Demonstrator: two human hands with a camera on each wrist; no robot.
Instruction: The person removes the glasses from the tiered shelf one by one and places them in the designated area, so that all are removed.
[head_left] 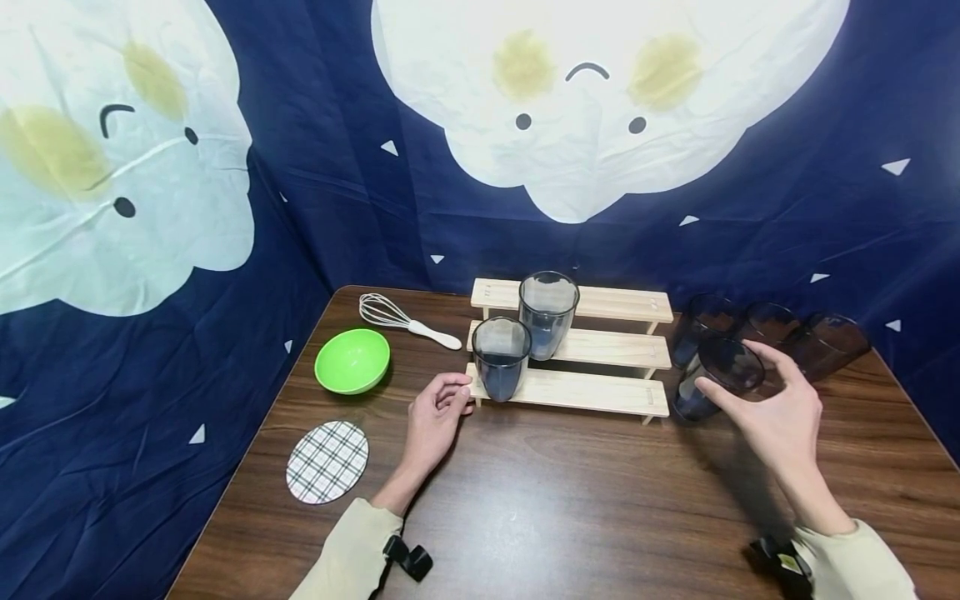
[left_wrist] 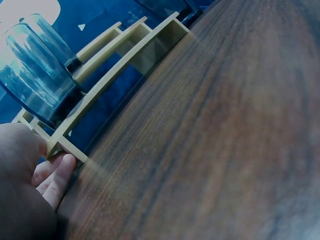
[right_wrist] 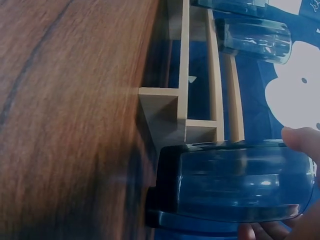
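My right hand (head_left: 783, 425) holds a dark tinted drinking glass (head_left: 696, 393) near its rim, thumb on one side and fingers on the other. The glass is upright beside the right end of a three-step wooden rack (head_left: 592, 393); its base is close over the table in the right wrist view. My left hand (head_left: 435, 421) grips the left end of the rack's lowest step, fingers curled at the support (left_wrist: 72, 150). One tinted glass (head_left: 501, 362) stands at the left of the lowest step, another tinted glass (head_left: 549, 321) on the middle step.
Several more dark glasses (head_left: 828, 346) stand at the back right, behind my right hand. A white whisk (head_left: 431, 333), a green bowl (head_left: 352, 361) and a round checked coaster (head_left: 327, 462) lie on the left of the wooden table (head_left: 585, 500). Blue patterned cloth (head_left: 337, 208) hangs behind.
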